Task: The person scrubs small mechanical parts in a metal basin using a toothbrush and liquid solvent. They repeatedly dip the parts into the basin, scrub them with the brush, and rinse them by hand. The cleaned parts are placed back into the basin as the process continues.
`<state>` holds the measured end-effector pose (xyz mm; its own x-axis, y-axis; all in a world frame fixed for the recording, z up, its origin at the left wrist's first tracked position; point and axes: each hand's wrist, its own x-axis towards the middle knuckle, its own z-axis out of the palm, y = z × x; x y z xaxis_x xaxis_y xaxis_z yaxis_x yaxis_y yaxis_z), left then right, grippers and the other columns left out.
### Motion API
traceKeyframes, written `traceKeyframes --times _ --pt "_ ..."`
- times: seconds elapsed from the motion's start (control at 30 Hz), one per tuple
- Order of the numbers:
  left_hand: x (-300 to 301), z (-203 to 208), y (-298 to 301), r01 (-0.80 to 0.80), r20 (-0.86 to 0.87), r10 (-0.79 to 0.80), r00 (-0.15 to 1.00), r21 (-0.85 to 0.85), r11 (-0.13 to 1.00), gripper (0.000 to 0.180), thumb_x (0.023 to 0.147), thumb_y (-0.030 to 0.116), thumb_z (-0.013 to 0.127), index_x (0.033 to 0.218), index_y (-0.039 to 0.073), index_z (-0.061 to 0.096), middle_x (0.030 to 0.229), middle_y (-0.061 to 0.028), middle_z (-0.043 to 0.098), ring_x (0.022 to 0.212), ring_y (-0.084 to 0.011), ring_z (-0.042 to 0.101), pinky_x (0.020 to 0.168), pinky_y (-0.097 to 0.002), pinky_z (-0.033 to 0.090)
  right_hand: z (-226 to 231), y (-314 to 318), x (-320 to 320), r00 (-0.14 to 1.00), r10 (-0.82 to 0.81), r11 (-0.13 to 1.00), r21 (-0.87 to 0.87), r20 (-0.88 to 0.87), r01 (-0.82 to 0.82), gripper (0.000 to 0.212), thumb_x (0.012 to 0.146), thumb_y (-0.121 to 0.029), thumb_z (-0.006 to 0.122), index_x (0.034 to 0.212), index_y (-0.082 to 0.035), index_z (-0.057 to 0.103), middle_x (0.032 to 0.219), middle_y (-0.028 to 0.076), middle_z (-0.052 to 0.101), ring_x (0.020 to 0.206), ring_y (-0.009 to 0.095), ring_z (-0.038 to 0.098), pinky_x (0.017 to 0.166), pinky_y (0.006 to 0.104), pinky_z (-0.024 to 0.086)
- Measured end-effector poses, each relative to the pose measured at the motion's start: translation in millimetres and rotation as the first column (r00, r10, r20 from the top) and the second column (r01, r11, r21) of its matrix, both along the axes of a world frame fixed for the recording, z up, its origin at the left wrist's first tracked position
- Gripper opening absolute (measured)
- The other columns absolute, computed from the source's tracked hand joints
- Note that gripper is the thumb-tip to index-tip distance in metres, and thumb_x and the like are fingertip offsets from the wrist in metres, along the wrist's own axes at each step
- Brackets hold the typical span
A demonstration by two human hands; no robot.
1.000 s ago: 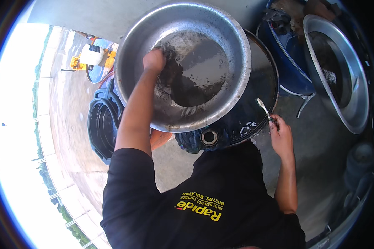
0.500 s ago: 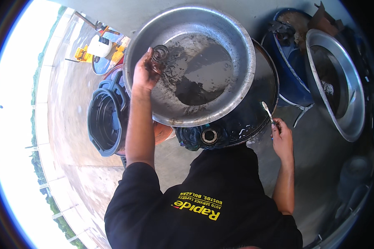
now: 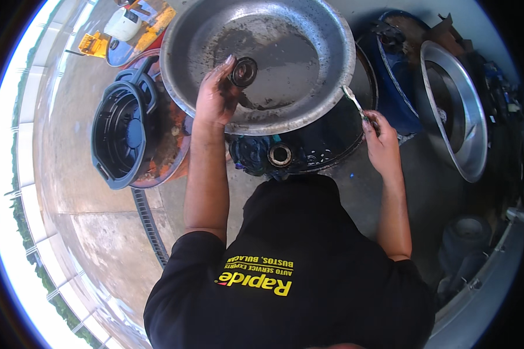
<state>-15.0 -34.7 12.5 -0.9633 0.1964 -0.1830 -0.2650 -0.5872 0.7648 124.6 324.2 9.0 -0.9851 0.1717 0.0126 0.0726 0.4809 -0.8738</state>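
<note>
My left hand (image 3: 216,96) is closed on a dark, greasy ring-shaped part (image 3: 244,71) with a round opening, holding it over a wide metal basin (image 3: 183,70). Dark, wet grime covers the basin's bottom. A toothbrush (image 3: 353,99) with a pale handle is pinched in my right hand (image 3: 382,144), its head up by the basin's right rim. Beneath the basin stands a dark drum (image 3: 332,145). Another round metal ring (image 3: 271,155) rests at the drum's near edge, beside a crumpled dark cloth or bag (image 3: 247,156).
A black drain pan (image 3: 119,135) sits on a rusty red drum (image 3: 172,139) at the left. To the right are a blue drum (image 3: 399,104) and a tilted metal basin (image 3: 476,128). A white container (image 3: 122,24) stands at far left, near yellow parts (image 3: 92,45).
The ring-shaped part has turned its opening more toward me and sits farther over the basin. My right hand has brought the toothbrush up closer to the basin's rim. The whole view has shifted.
</note>
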Motion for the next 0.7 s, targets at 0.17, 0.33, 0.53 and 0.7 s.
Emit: traceKeyframes --times 0.17,0.33,0.53,0.7 --pt "19 -10 -15 0.064 -0.010 -0.064 0.998 0.227 0.972 0.027 0.099 0.014 0.067 0.122 -0.001 0.065 0.111 -0.0110 0.074 0.100 -0.0217 0.071 0.082 -0.0418 0.056 5 -6 -8 0.999 0.033 0.999 0.043 0.032 -0.034 0.022 0.105 -0.010 0.063 0.123 0.003 0.067 0.085 0.006 0.069 0.069 0.012 0.063 0.067 0.0307 0.051" --pt "40 -5 -9 0.134 -0.070 -0.116 0.991 0.370 0.919 0.041 0.100 0.025 0.071 0.130 -0.002 0.063 0.120 -0.0142 0.074 0.105 -0.0264 0.074 0.092 -0.0439 0.062 11 -26 -12 0.996 0.074 0.997 0.033 0.046 -0.076 0.021 0.104 -0.009 0.064 0.122 0.001 0.068 0.086 0.007 0.071 0.070 0.013 0.063 0.067 0.0308 0.051" --pt "33 -2 -4 -0.007 0.134 -0.015 0.991 0.168 0.986 0.043 0.101 0.039 0.073 0.119 0.001 0.068 0.105 -0.0112 0.075 0.093 -0.0203 0.075 0.083 -0.0383 0.062 18 -37 -11 0.995 0.076 0.993 0.081 0.062 -0.081 0.020 0.104 -0.011 0.064 0.121 0.001 0.068 0.083 0.010 0.070 0.069 0.015 0.063 0.068 0.0327 0.051" --pt "19 11 -12 0.118 -0.067 -0.128 0.989 -0.136 0.984 0.020 0.102 0.017 0.071 0.112 0.000 0.073 0.099 -0.0045 0.076 0.073 -0.0064 0.057 0.063 -0.0223 0.043 11 -16 -5 0.996 -0.001 0.991 0.132 0.089 -0.011 0.021 0.104 -0.013 0.065 0.119 0.001 0.068 0.081 0.012 0.069 0.070 0.019 0.065 0.069 0.0348 0.051"
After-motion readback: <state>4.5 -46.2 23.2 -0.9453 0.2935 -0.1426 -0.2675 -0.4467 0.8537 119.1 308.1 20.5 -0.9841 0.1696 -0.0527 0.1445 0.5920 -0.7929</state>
